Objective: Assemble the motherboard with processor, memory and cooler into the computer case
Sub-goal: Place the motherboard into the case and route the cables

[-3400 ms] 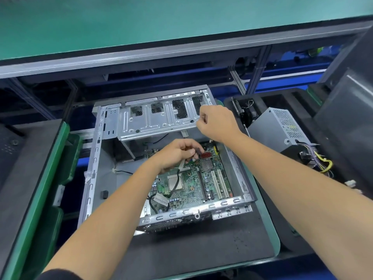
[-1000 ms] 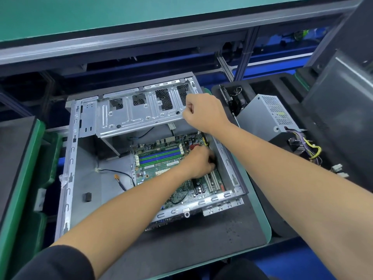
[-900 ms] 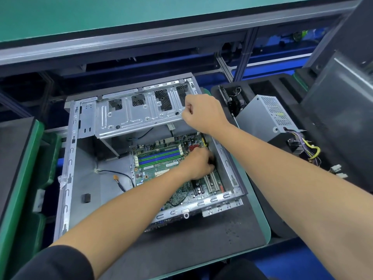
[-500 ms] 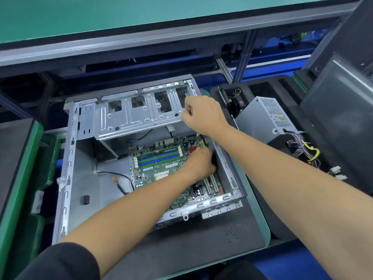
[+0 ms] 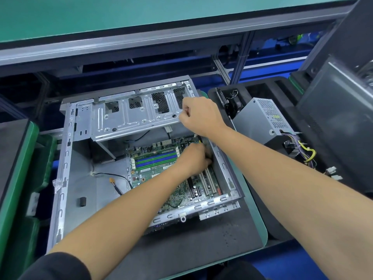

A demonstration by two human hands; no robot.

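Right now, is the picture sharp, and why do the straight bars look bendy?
Head view: the wide lens bows the rail at the top. The metal case and circuit board look fairly sharp; the right edge and the near arms are softer. Lighting is even, with a mild shine on the metal plate that the right hand holds.

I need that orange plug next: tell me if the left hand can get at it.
Probably yes: the orange plug lies uncovered on the case floor, left of the motherboard; the left hand must first leave the board's right edge.
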